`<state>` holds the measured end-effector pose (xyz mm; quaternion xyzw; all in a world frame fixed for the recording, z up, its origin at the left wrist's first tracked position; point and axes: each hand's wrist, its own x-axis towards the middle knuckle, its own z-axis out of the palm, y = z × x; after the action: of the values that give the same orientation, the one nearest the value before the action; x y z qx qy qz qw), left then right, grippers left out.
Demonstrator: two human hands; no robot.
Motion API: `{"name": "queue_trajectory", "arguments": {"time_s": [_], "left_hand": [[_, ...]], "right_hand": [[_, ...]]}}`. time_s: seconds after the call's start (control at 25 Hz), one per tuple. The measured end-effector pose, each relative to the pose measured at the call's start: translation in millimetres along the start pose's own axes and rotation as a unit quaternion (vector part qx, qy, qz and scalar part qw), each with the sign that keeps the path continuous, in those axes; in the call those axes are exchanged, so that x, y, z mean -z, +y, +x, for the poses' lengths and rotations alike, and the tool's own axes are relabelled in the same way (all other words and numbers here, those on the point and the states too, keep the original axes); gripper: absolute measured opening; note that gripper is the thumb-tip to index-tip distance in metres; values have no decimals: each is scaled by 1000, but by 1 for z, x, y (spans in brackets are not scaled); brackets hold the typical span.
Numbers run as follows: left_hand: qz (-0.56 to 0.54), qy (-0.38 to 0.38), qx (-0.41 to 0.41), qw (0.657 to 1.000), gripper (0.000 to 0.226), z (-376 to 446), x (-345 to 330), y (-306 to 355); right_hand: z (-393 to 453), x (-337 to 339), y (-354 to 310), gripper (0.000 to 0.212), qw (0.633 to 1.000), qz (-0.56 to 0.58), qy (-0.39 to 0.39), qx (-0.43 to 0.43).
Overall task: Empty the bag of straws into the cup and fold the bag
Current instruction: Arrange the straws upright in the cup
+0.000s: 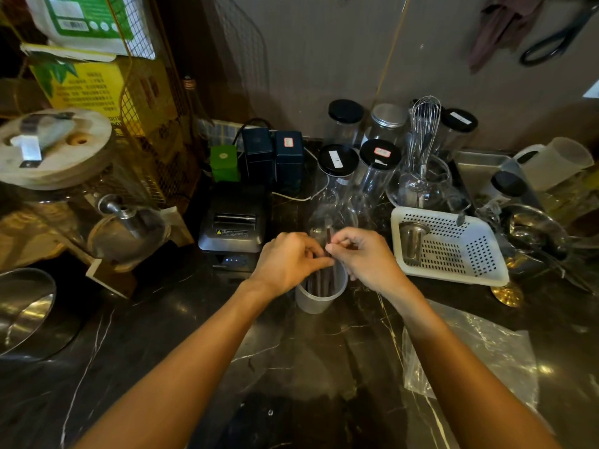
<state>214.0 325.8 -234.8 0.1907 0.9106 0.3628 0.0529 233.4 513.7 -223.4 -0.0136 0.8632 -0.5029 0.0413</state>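
From my remote seat the dark marble table (155, 335) fills most of the view and carries everything else. On its far left stands a big glass drink dispenser (74, 202) with a round wooden lid, and a steel bowl (22, 309) sits at the left edge nearer me. To the right lies the clear plastic bag (479, 354), spread flat and crinkled on the table beside my right forearm, with neither hand touching it. Behind it a white perforated basket (453, 247) holds a small steel cup, and a cluster of clear jars (356, 150) with black lids stands against the wall next to a wire whisk (424, 124). A black receipt printer (233, 228) sits just left of the hands. In the middle, right in front of me, stands the translucent cup (319, 298), upright on the table, with the dark straws (324, 280) standing in it and their tops rising between my hands. My left hand (288, 260) has a clenched grip, its fingers curled around the upper part of the bundle from the left. My right hand (363, 254) meets it from the other side, thumb and forefinger pinching the top of one straw that sticks up above the rest. The fingertips of both hands are touching or very nearly so above the cup's rim; I cannot tell which.
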Motion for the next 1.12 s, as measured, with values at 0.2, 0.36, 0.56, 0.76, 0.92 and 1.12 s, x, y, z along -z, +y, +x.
{"name": "queue_trajectory", "arguments": {"time_s": [0.2,0.36,0.56,0.76,0.92,1.12], "left_hand": [[-73,99,72,990,26,-12,-12,-27],[-96,71,115,986,38,-11,-19,-32],[-105,43,118,986,33,-9,-23,-36],[-129,35,132,982,31,-14,-25,-41],[-154,9,182,971,29,-21,-21,-43],[-195,-33,207,958,11,-18,-24,-44]], "right_hand": [[1,-9,23,13,992,-126,-14,-2],[0,-15,25,13,982,-189,25,-12],[-1,-8,34,27,975,-201,16,-92],[-3,-9,47,19,980,-144,-27,-138],[-6,-4,45,15,982,-87,-41,-163],[-10,-3,48,8,982,-23,-43,-185]]}}
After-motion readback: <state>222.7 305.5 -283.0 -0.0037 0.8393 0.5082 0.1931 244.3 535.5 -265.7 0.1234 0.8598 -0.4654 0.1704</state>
